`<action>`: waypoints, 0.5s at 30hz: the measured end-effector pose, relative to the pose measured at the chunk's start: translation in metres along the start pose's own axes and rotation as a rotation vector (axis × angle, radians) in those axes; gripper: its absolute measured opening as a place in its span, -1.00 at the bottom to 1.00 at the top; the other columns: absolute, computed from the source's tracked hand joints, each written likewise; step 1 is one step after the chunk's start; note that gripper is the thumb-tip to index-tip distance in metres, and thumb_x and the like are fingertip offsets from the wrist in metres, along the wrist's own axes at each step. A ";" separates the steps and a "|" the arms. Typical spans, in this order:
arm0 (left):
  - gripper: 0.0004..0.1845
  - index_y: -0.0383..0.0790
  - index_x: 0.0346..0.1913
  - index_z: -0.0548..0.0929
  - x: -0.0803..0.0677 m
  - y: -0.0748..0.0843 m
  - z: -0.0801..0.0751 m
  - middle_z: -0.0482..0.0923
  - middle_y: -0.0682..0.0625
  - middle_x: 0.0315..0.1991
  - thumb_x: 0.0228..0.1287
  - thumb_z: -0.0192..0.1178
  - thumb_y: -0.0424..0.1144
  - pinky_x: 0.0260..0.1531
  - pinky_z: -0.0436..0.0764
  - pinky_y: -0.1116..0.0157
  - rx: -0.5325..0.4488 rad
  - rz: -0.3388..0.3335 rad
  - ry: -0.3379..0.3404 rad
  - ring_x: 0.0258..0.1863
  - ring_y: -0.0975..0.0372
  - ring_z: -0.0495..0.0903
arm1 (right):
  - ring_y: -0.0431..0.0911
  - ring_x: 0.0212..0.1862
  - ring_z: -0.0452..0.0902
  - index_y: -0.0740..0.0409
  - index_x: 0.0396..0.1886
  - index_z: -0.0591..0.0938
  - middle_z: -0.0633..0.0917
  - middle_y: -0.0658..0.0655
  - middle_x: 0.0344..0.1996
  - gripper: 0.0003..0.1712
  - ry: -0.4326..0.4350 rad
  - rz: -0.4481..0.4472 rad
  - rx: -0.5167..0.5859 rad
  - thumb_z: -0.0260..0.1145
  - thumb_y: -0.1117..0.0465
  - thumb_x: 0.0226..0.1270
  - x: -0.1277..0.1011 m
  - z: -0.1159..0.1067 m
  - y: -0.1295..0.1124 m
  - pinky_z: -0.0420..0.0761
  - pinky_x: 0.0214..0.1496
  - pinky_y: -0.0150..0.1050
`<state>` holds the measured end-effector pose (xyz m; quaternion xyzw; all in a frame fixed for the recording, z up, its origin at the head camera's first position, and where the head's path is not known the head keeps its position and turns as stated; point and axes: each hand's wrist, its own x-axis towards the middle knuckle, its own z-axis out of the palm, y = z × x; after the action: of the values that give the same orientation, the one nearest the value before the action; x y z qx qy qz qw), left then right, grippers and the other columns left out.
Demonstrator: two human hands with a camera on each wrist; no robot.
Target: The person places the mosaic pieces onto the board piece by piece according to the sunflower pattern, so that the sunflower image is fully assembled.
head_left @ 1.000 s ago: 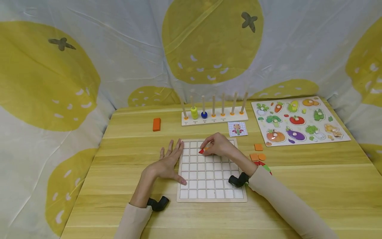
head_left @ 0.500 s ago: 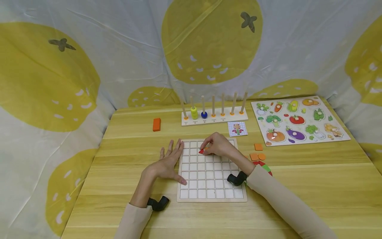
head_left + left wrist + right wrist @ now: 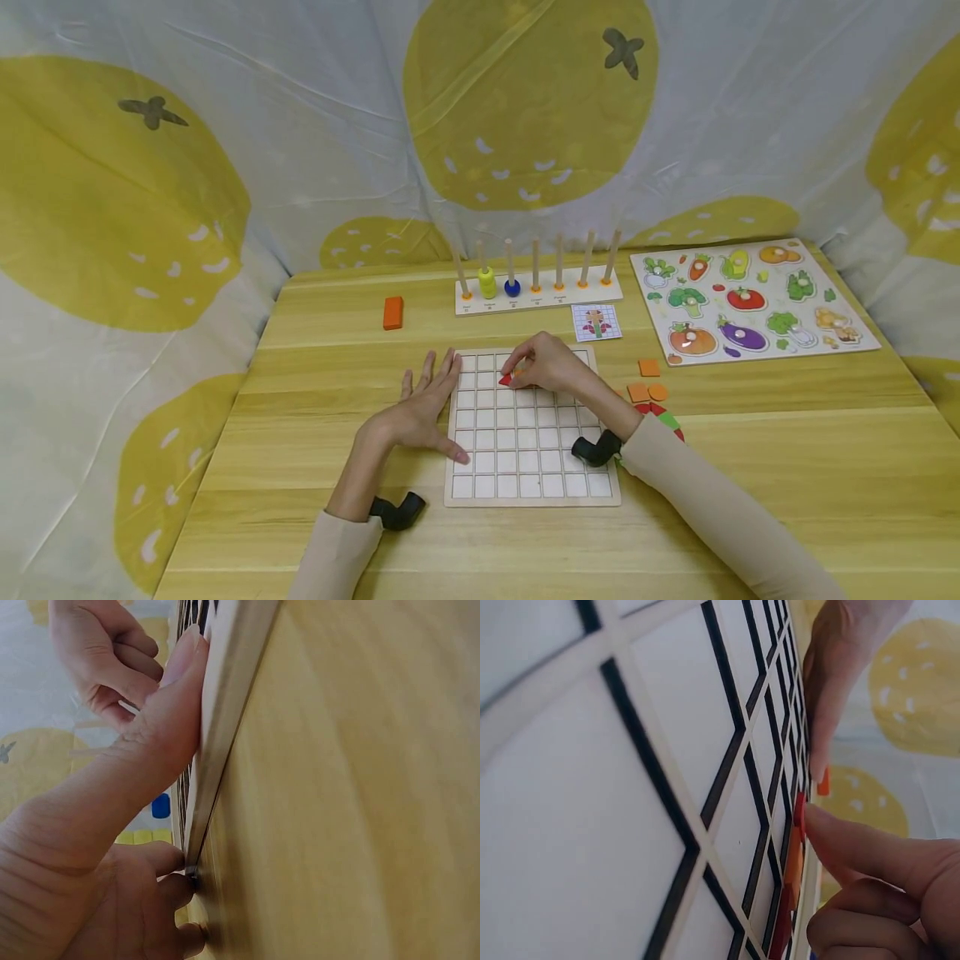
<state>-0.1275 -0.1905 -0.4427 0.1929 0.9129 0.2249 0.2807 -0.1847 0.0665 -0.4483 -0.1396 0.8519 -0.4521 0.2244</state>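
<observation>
A wooden grid board [image 3: 532, 502] with white squares lies in front of me. My left hand [image 3: 412, 417] spreads along its left side, thumb on the board and fingertips at the edge, as the left wrist view shows up close. Over the upper rows, my right hand [image 3: 546, 362] has thumb and fingers at a small red piece [image 3: 506, 380], pointed in outline, pinching it low at the grid. In the right wrist view an orange piece [image 3: 793, 859] sits right beside this piece, with another red piece [image 3: 781, 930] beyond; my hand mostly hides both from above.
Behind the board stands a peg rack [image 3: 538, 298] with yellow and blue beads. A pattern card [image 3: 597, 322] lies before it. Vegetable puzzle [image 3: 753, 304] is at back right, orange block [image 3: 393, 312] at left. Loose orange pieces [image 3: 648, 368] and red-green pieces [image 3: 660, 415] lie right of the board.
My right wrist has shifted very slightly left, its fingers staying at the red piece. The left hand and the board hold still.
</observation>
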 end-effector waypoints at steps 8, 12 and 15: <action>0.63 -0.20 0.66 -0.44 0.001 0.000 0.001 -0.66 -0.08 0.68 -0.15 0.66 0.17 0.52 -0.56 -0.32 0.002 0.000 -0.003 0.63 -0.10 -0.72 | -0.16 -0.60 0.17 0.07 -0.17 0.86 0.34 -0.06 -0.75 -0.83 0.032 0.038 0.064 0.55 0.20 0.25 -0.015 -0.020 0.004 0.24 -0.47 -0.32; 0.64 -0.21 0.66 -0.45 0.001 -0.002 0.001 -0.67 -0.09 0.68 -0.15 0.66 0.16 0.51 -0.56 -0.34 0.006 0.008 -0.001 0.63 -0.11 -0.72 | -0.14 -0.59 0.10 0.09 -0.12 0.85 0.23 -0.06 -0.74 -0.81 0.070 0.038 0.060 0.52 0.18 0.29 -0.032 -0.038 0.014 0.23 -0.46 -0.30; 0.63 -0.22 0.66 -0.45 0.001 -0.003 0.001 -0.67 -0.10 0.68 -0.14 0.66 0.16 0.51 -0.56 -0.35 0.005 0.013 0.002 0.63 -0.12 -0.72 | -0.12 -0.57 0.07 0.11 -0.10 0.84 0.18 -0.06 -0.71 -0.80 0.101 0.039 0.031 0.50 0.18 0.32 -0.046 -0.052 0.027 0.20 -0.47 -0.30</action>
<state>-0.1282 -0.1920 -0.4459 0.1995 0.9124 0.2248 0.2780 -0.1724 0.1383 -0.4332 -0.0963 0.8576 -0.4674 0.1920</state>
